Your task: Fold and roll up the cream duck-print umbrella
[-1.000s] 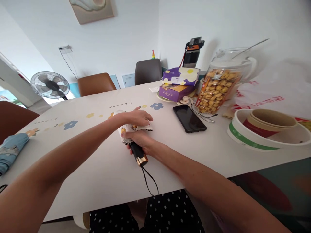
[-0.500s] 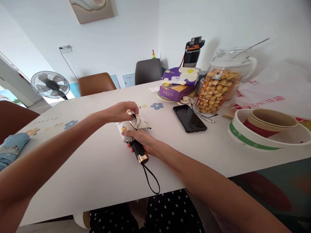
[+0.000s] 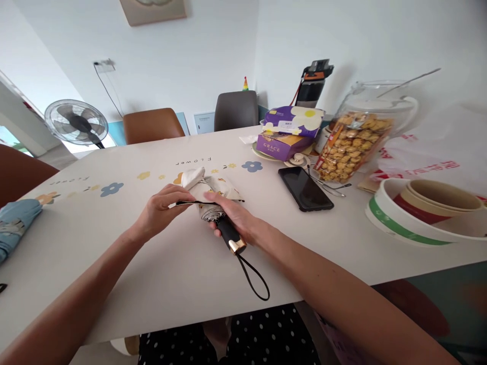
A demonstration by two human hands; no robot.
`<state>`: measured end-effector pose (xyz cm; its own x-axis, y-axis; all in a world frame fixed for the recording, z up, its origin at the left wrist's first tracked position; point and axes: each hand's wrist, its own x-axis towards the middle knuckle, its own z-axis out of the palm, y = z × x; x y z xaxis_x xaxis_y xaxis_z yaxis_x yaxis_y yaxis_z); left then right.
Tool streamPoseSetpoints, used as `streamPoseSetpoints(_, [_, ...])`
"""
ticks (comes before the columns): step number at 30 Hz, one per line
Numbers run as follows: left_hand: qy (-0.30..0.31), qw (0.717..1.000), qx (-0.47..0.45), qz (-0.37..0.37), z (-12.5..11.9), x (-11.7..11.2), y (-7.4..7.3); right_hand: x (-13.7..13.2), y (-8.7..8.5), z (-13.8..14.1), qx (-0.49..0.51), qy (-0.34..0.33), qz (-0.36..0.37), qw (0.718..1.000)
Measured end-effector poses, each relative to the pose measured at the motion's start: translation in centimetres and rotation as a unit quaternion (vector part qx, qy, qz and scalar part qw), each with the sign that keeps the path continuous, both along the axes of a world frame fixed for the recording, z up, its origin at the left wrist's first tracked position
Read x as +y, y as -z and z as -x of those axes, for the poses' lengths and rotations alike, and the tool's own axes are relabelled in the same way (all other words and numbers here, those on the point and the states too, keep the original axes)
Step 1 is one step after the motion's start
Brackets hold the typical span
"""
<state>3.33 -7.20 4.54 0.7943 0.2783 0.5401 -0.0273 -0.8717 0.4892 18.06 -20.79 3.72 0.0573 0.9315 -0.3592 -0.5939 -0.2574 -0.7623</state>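
Note:
A folded umbrella point(image 3: 217, 190) with cream printed cloth lies on the white table, its black handle point(image 3: 229, 231) pointing toward me. A gold-coloured cap ends the handle, and a black wrist loop hangs from it. My right hand point(image 3: 236, 215) is closed around the umbrella where cloth meets handle, thumb on top. Between the thumb and fingers of my left hand point(image 3: 164, 208) is a dark-edged strip of the umbrella's cloth, pulled out to the left. Part of the umbrella is hidden under my right hand.
Right of the umbrella lies a black phone point(image 3: 305, 188), with glasses point(image 3: 330, 185) beside it. Farther right stand a snack jar point(image 3: 350, 147), a glass pitcher and paper bowls point(image 3: 395, 218). Purple boxes point(image 3: 282, 145) and a bottle point(image 3: 312, 87) are behind. A blue folded umbrella point(image 3: 17, 225) lies far left.
My left hand has moved from above the umbrella's far part down to its left side, drawing a cloth edge outward. My right hand keeps its hold. The view has shifted slightly.

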Motion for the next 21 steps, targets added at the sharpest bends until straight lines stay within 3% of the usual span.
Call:
streamPoseSetpoints(5, [0.045,0.999,0.023,-0.02,1.1,0.3,-0.9,0.3,0.2,0.3,-0.02,0.013,0.027,0.999])
streamPoseSetpoints(9, [0.017,0.995,0.1,0.004,1.8,-0.1,-1.6,0.6,0.8,0.6,-0.101,0.034,0.035,0.994])
streamPoseSetpoints(12, [-0.045,0.987,0.131,0.082,1.6,-0.7,-2.2,0.7,1.1,0.9,-0.152,0.033,0.042,0.987])
streamPoseSetpoints(14, [-0.103,0.986,0.091,0.098,0.9,-1.3,-2.5,0.7,1.2,1.1,-0.187,0.025,0.042,0.981])
streamPoseSetpoints(17, [-0.213,0.975,0.036,0.05,-1.1,-1.7,-2.6,0.6,1.4,1.4,-0.227,0.019,0.037,0.973])
streamPoseSetpoints(21, [-0.344,0.934,0.096,0.008,-3.7,-0.6,-2.4,0.4,1.7,1.5,-0.246,0.022,0.041,0.968])
